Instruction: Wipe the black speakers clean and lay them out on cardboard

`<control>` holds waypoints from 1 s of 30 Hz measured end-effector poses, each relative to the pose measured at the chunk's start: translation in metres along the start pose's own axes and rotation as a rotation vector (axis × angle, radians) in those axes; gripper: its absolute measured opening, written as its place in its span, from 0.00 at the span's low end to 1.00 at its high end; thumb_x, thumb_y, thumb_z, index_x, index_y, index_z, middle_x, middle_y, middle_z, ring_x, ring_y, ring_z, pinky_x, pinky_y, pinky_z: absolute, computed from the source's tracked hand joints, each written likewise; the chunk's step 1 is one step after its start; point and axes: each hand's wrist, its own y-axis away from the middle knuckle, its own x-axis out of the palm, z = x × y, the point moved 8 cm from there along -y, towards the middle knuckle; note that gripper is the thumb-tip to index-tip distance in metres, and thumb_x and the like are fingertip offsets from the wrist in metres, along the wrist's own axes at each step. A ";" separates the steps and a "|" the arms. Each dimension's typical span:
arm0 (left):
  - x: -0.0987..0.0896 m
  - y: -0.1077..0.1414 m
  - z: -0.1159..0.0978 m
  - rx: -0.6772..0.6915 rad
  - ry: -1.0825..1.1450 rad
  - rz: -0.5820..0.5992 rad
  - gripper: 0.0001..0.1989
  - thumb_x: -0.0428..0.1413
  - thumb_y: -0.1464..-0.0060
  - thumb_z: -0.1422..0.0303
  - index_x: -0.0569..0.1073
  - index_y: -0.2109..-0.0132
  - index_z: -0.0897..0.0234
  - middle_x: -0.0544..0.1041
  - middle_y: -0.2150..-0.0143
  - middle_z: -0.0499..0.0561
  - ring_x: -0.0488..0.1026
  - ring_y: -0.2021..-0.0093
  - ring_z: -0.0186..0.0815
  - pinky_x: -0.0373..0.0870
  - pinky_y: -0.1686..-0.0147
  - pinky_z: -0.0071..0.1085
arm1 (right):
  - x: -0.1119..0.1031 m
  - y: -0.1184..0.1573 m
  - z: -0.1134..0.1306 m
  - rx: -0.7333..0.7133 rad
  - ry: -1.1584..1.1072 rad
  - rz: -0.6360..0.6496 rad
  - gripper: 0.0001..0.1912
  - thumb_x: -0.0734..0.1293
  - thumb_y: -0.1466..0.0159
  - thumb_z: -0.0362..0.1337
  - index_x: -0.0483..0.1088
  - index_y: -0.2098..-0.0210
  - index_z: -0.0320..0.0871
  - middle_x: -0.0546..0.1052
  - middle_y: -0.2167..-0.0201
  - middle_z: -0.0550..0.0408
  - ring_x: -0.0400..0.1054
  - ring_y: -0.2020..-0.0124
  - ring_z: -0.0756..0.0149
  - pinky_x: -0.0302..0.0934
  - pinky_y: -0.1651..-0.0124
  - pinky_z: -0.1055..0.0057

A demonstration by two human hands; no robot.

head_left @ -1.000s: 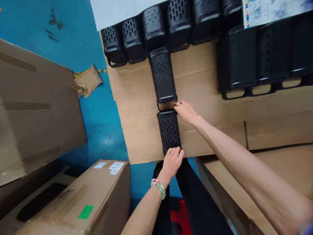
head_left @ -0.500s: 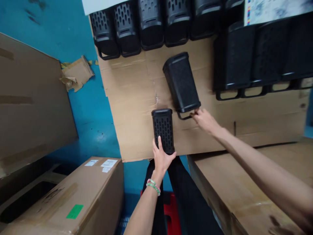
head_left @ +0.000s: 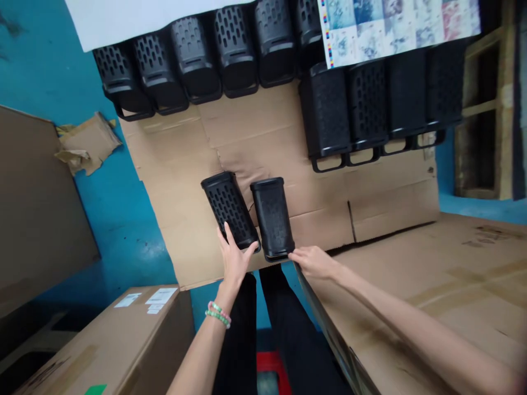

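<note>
Two black plastic baskets lie side by side on the flattened cardboard near my legs. The left basket shows a slotted face and tilts to the left. My left hand grips its near end, thumb at the right corner and fingers along the left side. A plainer, mostly solid face shows on the right basket, with only a faint pattern low down. At its near right corner, my right hand pinches the handle edge; the fingertips partly hide it.
Several similar black baskets stand in a row along the cardboard's far edge, more at right. A white sheet and a printed sheet lie over them. Large cartons flank me. A wooden pallet stands at right.
My right hand has drawn the right basket nearer, beside the left one. The left basket now tilts to the left, with my left hand still on it. The view has shifted right.
</note>
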 end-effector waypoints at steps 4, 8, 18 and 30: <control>0.012 0.051 -0.025 0.220 -0.079 0.052 0.23 0.53 0.38 0.69 0.67 0.37 0.57 0.62 0.39 0.61 0.60 0.34 0.51 0.61 0.36 0.53 | -0.104 0.002 -0.113 0.319 0.167 -0.209 0.15 0.65 0.31 0.38 0.68 0.46 0.41 0.69 0.47 0.47 0.66 0.48 0.57 0.65 0.46 0.55; 0.037 0.075 -0.037 0.272 -0.190 0.068 0.26 0.51 0.42 0.78 0.65 0.36 0.62 0.65 0.43 0.65 0.63 0.37 0.55 0.67 0.44 0.60 | -0.167 -0.009 -0.211 0.537 0.269 -0.232 0.27 0.68 0.38 0.29 0.64 0.39 0.38 0.62 0.40 0.36 0.55 0.38 0.42 0.49 0.38 0.40; 0.077 0.065 -0.021 0.454 -0.288 0.166 0.26 0.54 0.43 0.78 0.68 0.39 0.55 0.60 0.38 0.64 0.62 0.37 0.53 0.68 0.43 0.51 | -0.135 -0.052 -0.237 0.702 0.216 -0.137 0.19 0.68 0.33 0.43 0.68 0.45 0.43 0.67 0.43 0.45 0.63 0.44 0.53 0.61 0.43 0.49; 0.083 0.067 -0.013 0.375 -0.453 0.330 0.26 0.57 0.45 0.81 0.70 0.41 0.57 0.67 0.40 0.61 0.65 0.38 0.52 0.66 0.41 0.54 | -0.068 -0.049 -0.162 0.769 0.003 -0.052 0.18 0.64 0.30 0.45 0.70 0.47 0.40 0.75 0.55 0.49 0.71 0.55 0.60 0.67 0.50 0.56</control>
